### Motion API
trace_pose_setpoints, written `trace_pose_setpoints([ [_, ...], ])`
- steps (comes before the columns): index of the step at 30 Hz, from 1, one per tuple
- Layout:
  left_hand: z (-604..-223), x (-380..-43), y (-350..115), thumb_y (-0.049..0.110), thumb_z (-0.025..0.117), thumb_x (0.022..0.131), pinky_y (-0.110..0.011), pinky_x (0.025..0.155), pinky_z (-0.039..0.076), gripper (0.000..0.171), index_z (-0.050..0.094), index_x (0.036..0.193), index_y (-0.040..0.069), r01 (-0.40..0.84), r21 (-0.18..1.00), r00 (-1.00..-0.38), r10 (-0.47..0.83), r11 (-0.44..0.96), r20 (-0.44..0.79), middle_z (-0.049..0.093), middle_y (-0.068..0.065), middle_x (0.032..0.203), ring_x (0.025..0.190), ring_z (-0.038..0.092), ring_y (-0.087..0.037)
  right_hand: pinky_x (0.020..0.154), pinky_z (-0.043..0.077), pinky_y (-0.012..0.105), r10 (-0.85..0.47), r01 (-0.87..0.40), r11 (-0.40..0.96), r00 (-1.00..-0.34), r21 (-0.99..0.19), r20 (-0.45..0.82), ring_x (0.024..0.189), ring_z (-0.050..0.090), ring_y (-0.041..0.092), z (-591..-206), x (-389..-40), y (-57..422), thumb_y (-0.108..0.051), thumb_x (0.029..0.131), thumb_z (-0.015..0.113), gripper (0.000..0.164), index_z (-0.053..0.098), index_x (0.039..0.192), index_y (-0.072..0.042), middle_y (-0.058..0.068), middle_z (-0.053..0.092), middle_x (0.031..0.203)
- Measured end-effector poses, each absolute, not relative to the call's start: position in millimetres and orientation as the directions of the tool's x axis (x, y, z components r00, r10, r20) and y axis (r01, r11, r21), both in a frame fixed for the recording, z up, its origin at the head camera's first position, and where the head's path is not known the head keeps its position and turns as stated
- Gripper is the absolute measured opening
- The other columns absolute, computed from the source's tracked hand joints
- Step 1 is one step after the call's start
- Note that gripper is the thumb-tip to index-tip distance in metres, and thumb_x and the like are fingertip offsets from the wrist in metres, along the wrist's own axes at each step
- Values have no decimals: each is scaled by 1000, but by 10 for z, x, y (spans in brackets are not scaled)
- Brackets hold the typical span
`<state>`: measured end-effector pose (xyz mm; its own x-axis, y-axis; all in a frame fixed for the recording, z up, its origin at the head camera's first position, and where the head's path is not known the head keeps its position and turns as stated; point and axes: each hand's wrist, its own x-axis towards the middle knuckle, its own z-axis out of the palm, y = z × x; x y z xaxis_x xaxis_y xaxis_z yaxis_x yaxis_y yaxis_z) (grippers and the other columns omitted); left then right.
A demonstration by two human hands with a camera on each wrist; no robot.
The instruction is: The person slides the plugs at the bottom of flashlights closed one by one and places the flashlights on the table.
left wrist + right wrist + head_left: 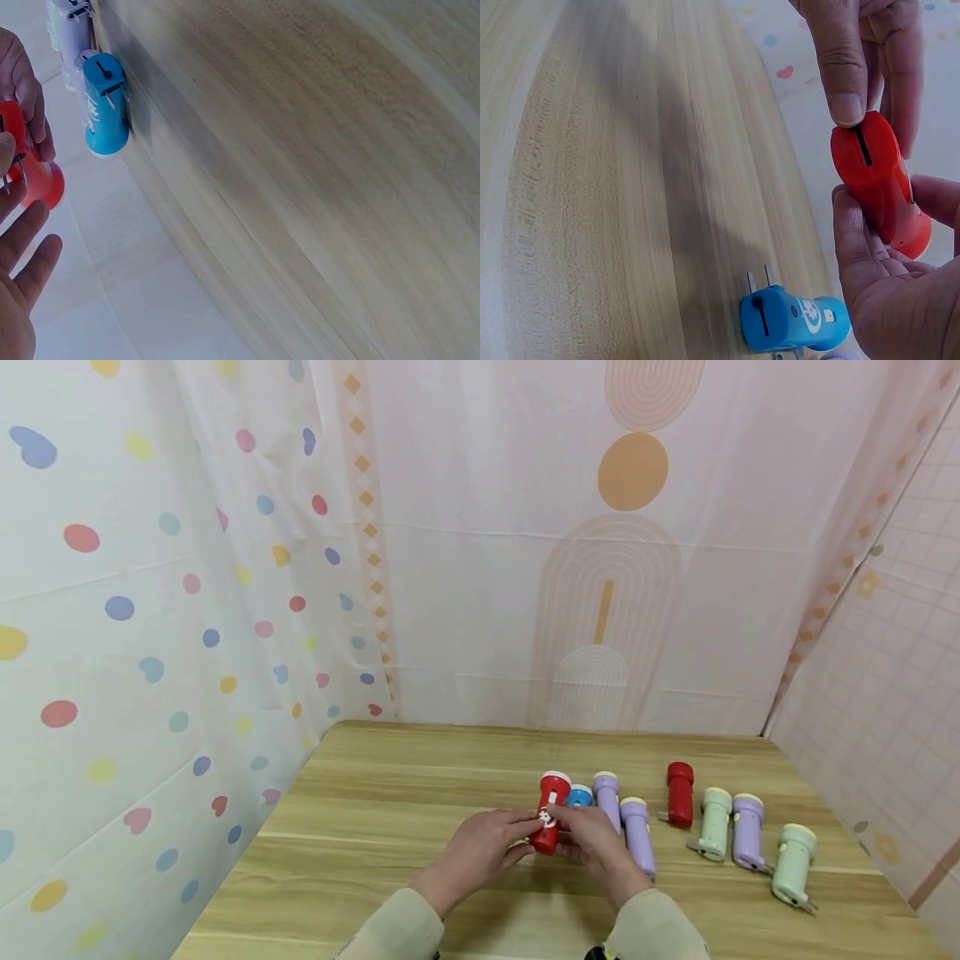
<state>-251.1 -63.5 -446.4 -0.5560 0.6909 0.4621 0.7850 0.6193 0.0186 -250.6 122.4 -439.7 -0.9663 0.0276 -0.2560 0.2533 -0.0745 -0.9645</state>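
A red flashlight [549, 810] with a white rim and a white switch panel is held above the table between both hands. My right hand [596, 842] grips its body from the right, thumb on one side and fingers on the other. At its tail end, my left hand [483, 850] pinches it, the thumb [846, 106] right at the dark slot. Thin metal plug prongs [19, 169] show beside that thumb in the left wrist view. Close behind stands a blue flashlight [791, 319], its prongs folded out to the side, partly hidden by my right hand in the head view.
Two purple flashlights [638, 839] stand just right of my right hand. Farther right are a dark red flashlight [680, 795], two pale green flashlights [793, 864] and another purple flashlight [747, 832], with prongs out. Patterned curtains [465, 568] border the wooden table [345, 835].
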Motion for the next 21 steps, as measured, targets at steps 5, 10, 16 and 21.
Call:
trace_pose_setpoints([
  [5, -4471, -2514, -637, 22, 77, 88, -30, 87, 54, 39, 69, 126, 17, 789, 22, -549, 688, 614, 474, 67, 2, 125, 107, 67, -13, 67, 58, 31, 29, 266, -104, -962, -958, -270, 75, 68, 17, -4399, -2525, 1242, -18, 92, 67, 38, 59, 115, 12, 9, 70, 88],
  [10, -4488, -2529, -638, 20, 77, 88, -30, 86, 54, 39, 70, 126, 17, 793, 11, -539, 692, 610, 480, 68, 2, 124, 105, 67, -12, 69, 58, 31, 23, 270, -82, -962, -959, -273, 80, 68, 18, -4400, -2533, 1258, -19, 93, 68, 39, 59, 116, 12, 11, 71, 92],
  [16, -4506, -2524, -628, 18, 78, 87, -30, 84, 55, 38, 70, 124, 17, 788, -4, -537, 692, 615, 483, 69, 3, 123, 103, 68, -11, 70, 59, 34, 15, 256, -88, -966, -963, -258, 75, 69, 19, -4406, -2517, 1255, -13, 95, 64, 34, 58, 115, 14, 13, 69, 92],
  [21, -4503, -2496, -615, 16, 77, 87, -29, 84, 55, 39, 70, 126, 17, 778, 25, -564, 681, 628, 467, 69, 3, 123, 103, 68, -10, 71, 59, 36, 10, 247, -89, -969, -965, -249, 74, 69, 21, -4407, -2505, 1255, -10, 97, 61, 31, 57, 114, 16, 14, 68, 89],
])
